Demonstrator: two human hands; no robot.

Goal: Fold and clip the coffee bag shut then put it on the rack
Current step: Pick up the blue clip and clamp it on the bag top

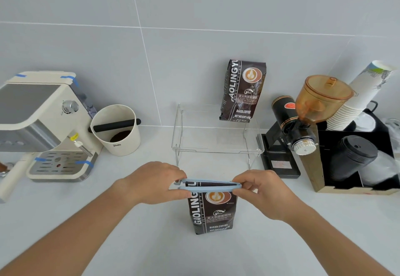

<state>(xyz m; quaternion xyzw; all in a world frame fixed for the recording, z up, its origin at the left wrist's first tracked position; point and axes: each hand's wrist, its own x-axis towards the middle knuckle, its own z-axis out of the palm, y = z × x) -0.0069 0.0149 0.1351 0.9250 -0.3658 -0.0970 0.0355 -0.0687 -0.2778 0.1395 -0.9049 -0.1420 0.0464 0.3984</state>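
Observation:
A dark brown coffee bag stands upright on the white counter in front of me. A long light-blue clip lies across its folded top, its two arms slightly apart at the left end with the bag's top between them. My left hand pinches the clip's left end between thumb and fingers. My right hand pinches its right end. A clear acrylic rack stands behind the bag near the wall. A second, matching coffee bag stands on the rack's right side, leaning on the wall.
At left stand a cream espresso machine and a cream knock box with a black bar. Right of the rack are a black grinder with an amber hopper, stacked paper cups and a black box of lids.

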